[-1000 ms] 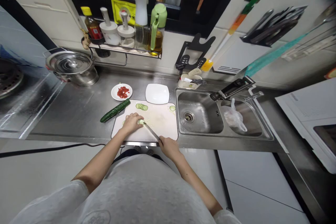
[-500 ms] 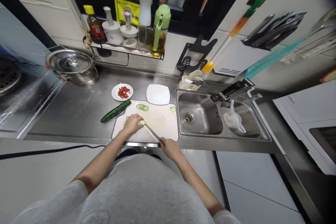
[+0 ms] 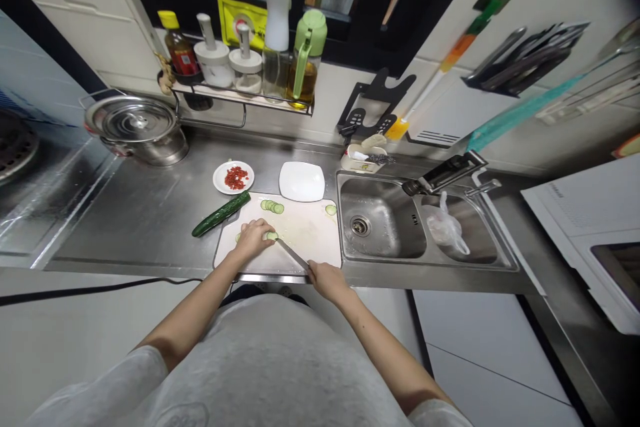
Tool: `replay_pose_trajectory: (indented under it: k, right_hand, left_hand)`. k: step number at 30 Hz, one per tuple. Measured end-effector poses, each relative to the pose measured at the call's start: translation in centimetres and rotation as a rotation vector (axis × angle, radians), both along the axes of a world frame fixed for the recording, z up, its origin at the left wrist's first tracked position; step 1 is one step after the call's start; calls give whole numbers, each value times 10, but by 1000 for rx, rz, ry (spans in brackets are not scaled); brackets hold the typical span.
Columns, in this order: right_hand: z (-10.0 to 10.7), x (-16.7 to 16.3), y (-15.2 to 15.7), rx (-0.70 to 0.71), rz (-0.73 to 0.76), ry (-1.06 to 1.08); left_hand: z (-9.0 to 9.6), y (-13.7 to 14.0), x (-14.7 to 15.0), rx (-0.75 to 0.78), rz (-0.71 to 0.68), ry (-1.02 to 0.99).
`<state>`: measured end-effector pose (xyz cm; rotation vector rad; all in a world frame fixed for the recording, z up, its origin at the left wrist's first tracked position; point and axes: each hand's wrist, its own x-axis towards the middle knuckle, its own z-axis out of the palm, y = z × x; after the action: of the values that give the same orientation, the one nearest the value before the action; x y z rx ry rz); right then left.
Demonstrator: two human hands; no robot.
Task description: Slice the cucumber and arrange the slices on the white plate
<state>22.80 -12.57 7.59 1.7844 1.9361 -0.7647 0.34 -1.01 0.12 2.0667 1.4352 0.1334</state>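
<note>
My left hand (image 3: 254, 238) is closed over cucumber slices (image 3: 271, 236) on the white cutting board (image 3: 305, 247), its fingers hiding part of them. In my right hand (image 3: 326, 279) is a kitchen knife (image 3: 294, 255), gripped by the handle at the board's front edge. The blade points up and left, its tip close to the slices at my left fingertips. A short overlapping row of cucumber slices (image 3: 273, 207) lies farther back on the board, and a lone cucumber end piece (image 3: 331, 210) sits near its right corner. A long dark green cucumber (image 3: 221, 214) rests against the board's left side.
Behind the board stand a small plate (image 3: 219, 180) of chopped red pieces and a white square plate (image 3: 301, 181). To the right is a steel sink (image 3: 383, 217) with a plastic bag (image 3: 446, 227) in its second basin. A lidded pot (image 3: 140, 127) stands back left, below a condiment shelf (image 3: 240, 95).
The view has shifted very slightly. My right hand and the knife have moved a little to the right and down; my left hand stays on the slices.
</note>
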Motion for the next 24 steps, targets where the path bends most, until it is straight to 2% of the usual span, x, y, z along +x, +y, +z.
replay_pose_trajectory:
  k: [9, 24]
  right_hand:
    - [-3, -10, 5, 7, 20, -10]
    - [2, -14, 27, 8, 94, -24]
  left_hand:
    - [-6, 2, -1, 0, -6, -14]
    - [-9, 4, -4, 13, -23, -45]
